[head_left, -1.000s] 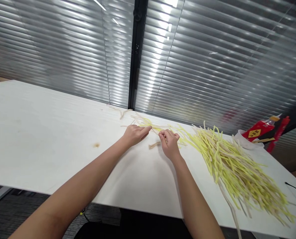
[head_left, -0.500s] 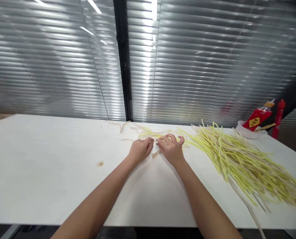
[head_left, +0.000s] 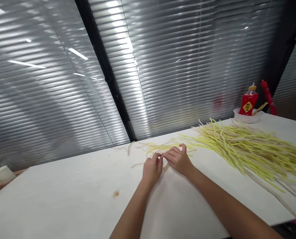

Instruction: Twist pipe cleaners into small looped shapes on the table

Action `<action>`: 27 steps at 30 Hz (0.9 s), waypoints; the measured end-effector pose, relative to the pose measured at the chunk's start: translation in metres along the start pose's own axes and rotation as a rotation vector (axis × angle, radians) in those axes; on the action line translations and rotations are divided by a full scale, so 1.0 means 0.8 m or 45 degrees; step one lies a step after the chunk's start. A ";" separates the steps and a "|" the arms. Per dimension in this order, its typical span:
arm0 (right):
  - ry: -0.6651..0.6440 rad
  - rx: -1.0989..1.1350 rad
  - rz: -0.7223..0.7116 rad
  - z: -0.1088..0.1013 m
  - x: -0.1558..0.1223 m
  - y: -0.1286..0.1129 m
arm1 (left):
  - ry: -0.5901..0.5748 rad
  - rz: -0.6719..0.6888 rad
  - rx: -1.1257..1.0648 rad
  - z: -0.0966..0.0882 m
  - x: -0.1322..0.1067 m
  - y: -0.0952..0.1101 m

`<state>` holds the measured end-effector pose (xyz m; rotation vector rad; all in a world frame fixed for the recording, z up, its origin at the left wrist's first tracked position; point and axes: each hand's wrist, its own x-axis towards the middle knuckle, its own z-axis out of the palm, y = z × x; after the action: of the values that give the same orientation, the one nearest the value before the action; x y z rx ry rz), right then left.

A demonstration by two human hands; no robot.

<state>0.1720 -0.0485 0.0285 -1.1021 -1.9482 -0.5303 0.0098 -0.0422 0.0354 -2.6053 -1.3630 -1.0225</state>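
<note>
My left hand [head_left: 152, 169] and my right hand [head_left: 179, 161] meet fingertip to fingertip over the white table. Both are closed in a pinch on what looks like a thin beige pipe cleaner [head_left: 166, 166], whose short end shows below the fingers. Most of it is hidden by the fingers. The little finger of my right hand sticks up. Just behind the hands lie a few loose yellow pipe cleaners [head_left: 154, 146]. Another beige pipe cleaner [head_left: 129, 148] lies bent near the back edge.
To the right spreads a big pile of yellow and beige pipe cleaners [head_left: 247, 146]. Behind it, a red-labelled bottle [head_left: 248, 103] stands in a white bowl [head_left: 246, 119]. A window with blinds [head_left: 167, 66] rises behind the white table [head_left: 70, 196]. A pale box [head_left: 2, 174] is at far left.
The view has tilted and turned right. Both hands remain together in a pinch, with the fingertips slightly closer to each other.
</note>
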 end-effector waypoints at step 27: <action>-0.150 0.449 0.387 -0.001 0.002 -0.008 | 0.080 0.276 0.110 -0.004 0.001 -0.025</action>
<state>0.1667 -0.0514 0.0301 -1.1870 -1.8355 0.0430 -0.0067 -0.0302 0.0333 -2.5640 -1.0582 -0.9816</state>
